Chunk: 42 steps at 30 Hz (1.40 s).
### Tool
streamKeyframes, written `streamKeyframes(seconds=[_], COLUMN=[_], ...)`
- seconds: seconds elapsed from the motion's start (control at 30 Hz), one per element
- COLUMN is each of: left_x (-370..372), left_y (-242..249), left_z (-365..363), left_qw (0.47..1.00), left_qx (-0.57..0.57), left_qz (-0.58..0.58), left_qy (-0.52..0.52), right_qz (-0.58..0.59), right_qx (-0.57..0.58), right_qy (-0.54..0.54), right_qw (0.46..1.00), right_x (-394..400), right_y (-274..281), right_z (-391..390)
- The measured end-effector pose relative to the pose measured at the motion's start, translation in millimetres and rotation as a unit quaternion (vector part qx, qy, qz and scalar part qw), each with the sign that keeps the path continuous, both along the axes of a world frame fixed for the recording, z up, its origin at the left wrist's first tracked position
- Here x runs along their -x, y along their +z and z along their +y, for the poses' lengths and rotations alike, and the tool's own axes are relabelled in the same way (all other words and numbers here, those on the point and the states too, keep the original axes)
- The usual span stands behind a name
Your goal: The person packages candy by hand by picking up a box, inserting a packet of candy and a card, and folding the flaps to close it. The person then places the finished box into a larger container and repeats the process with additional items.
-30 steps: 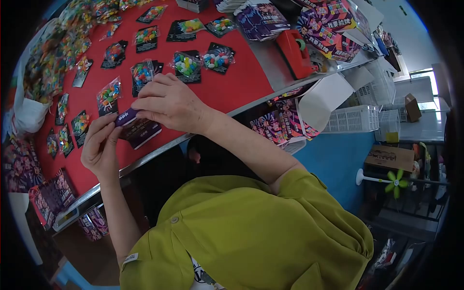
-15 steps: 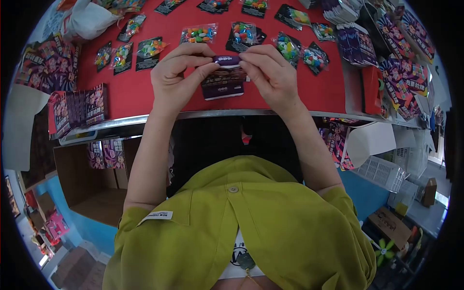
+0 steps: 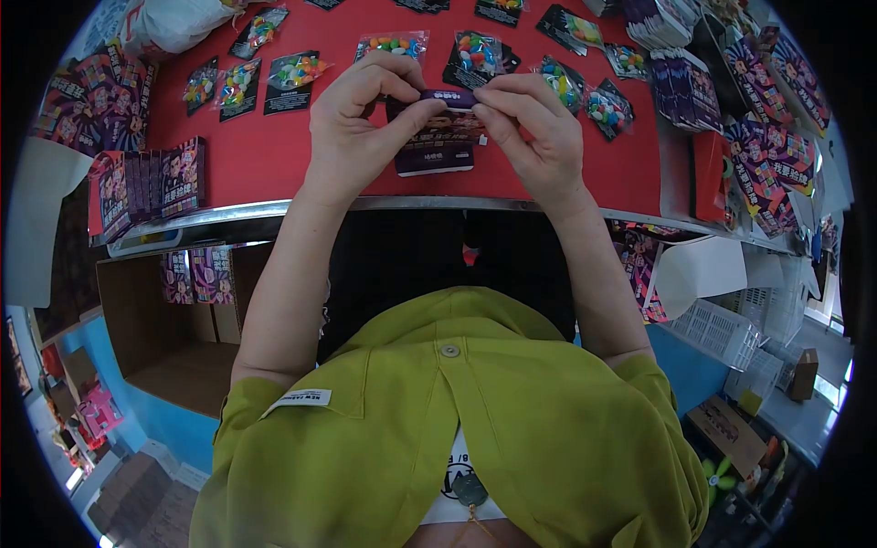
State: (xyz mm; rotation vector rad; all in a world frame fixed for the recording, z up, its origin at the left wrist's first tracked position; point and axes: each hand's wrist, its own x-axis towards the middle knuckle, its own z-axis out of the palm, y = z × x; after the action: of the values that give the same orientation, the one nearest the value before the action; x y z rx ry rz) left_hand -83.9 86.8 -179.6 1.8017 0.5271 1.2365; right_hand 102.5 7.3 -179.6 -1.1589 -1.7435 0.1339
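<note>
A small purple printed carton [image 3: 446,133] is held upright near the front edge of the red table. My left hand [image 3: 365,114] pinches the left end of its top flap between thumb and fingers. At the right end of the same flap, my right hand [image 3: 530,128] has a similar pinch. The lower part of the carton meets the red surface, and its inside is hidden. Just beyond my hands lie clear bags of colourful candies, one bag [image 3: 393,44] behind my left hand and another bag [image 3: 477,53] on a black card between the hands.
More candy bags on black cards, such as one card [image 3: 297,80], are spread over the red table [image 3: 265,164]. Purple cartons [image 3: 151,187] stand at the left front; flat carton stacks [image 3: 685,91] lie right. An open cardboard box [image 3: 174,352] sits below.
Both hands remain on the carton's top flap, their fingers shifted slightly. The whole view has moved a little, so the table and carton appear higher and slightly further right.
</note>
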Motion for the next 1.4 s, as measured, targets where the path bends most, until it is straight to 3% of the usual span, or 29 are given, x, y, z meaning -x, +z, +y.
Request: streamKeyframes(seconds=[0.17, 0.3, 0.33, 0.4, 0.47, 0.5, 0.53, 0.57, 0.6, 0.63, 0.73, 0.77, 0.8, 0.83, 0.87, 0.9, 0.93, 1.03, 1.1, 1.27, 1.4], left_x=[8.1, 15.4, 13.1, 12.7, 23.4, 38.6, 40.6, 38.5, 34.3, 26.2, 25.0, 25.2, 26.1, 26.9, 27.3, 25.0, 19.8, -2.5, -14.0, -21.9, -21.9], left_y=[6.1, 2.7, 4.0, 6.7, 7.5, 7.6, 9.4, 10.9, 12.8, 16.8, 4.3, -0.9, -3.1, -4.6, -5.3, 0.0, -1.8, -5.0, -3.6, -14.5, -21.1], left_z=[-0.7, -5.9, -9.0, -16.8, -37.6, -44.5, -48.8, -53.7, -59.1, -65.3, -52.7, -50.9, -48.5, -46.7, -46.0, -43.2, -40.4, -34.1, -32.7, -31.0, -29.5], left_qw=[0.984, 0.986, 0.983, 0.976, 0.979, 0.960, 0.961, 0.879, 0.717, 0.665, 0.711, 0.697, 0.699, 0.732, 0.760, 0.715, 0.714, 0.724, 0.727, 0.697, 0.721], left_qx=[-0.154, -0.143, -0.161, -0.185, 0.109, 0.267, 0.264, 0.454, 0.602, 0.626, 0.586, 0.588, 0.584, 0.586, 0.586, 0.622, 0.622, 0.634, 0.630, 0.644, 0.621], left_qz=[0.093, 0.084, 0.084, 0.083, -0.030, -0.005, -0.004, -0.098, -0.184, -0.279, -0.256, -0.280, -0.281, -0.237, -0.191, -0.228, -0.226, -0.190, -0.192, -0.245, -0.228], left_qy=[0.005, -0.013, 0.031, 0.076, 0.172, 0.084, 0.088, -0.110, -0.300, -0.296, -0.294, -0.300, -0.301, -0.255, -0.207, -0.225, -0.226, -0.192, -0.194, -0.200, -0.204], right_qz=[-0.067, -0.210, -0.247, -0.196, -0.141, -0.125, -0.109, -0.107, -0.148, -0.189, -0.216, -0.219, -0.184, -0.147, -0.127, -0.122, -0.117, -0.205, -0.279, -0.301, -0.247], right_qx=[-0.085, -0.140, -0.155, -0.157, -0.158, -0.170, -0.180, -0.182, -0.178, -0.175, -0.079, -0.083, -0.015, 0.055, 0.051, 0.059, 0.067, 0.146, 0.257, 0.318, 0.388], right_qy=[0.006, -0.022, -0.031, -0.019, -0.001, -0.004, -0.008, -0.005, 0.017, 0.037, 0.092, 0.094, 0.081, 0.067, 0.027, -0.041, -0.109, -0.166, -0.220, -0.238, -0.240], right_qw=[0.994, 0.967, 0.956, 0.968, 0.977, 0.978, 0.978, 0.977, 0.973, 0.966, 0.969, 0.968, 0.979, 0.985, 0.990, 0.990, 0.985, 0.953, 0.899, 0.867, 0.855], right_x=[-4.9, -6.2, -6.6, -6.2, -3.1, -0.1, 4.3, 10.2, 15.8, 19.9, 23.2, 18.2, 15.1, 10.9, 0.4, -10.3, -22.5, -49.3, -45.1, -43.6, -45.7], right_y=[-6.2, -1.0, -0.7, 4.4, 11.5, 17.9, 22.0, 23.2, 24.0, 24.1, 9.8, 10.3, 16.6, 19.9, 17.3, 12.5, 6.6, -12.0, -15.5, -24.8, -20.5], right_z=[4.2, -1.6, -2.3, -3.8, -9.2, -17.2, -25.9, -35.1, -44.6, -52.3, -62.1, -59.9, -53.5, -46.8, -30.9, -8.3, 16.7, 71.4, 87.5, 88.0, 94.1])
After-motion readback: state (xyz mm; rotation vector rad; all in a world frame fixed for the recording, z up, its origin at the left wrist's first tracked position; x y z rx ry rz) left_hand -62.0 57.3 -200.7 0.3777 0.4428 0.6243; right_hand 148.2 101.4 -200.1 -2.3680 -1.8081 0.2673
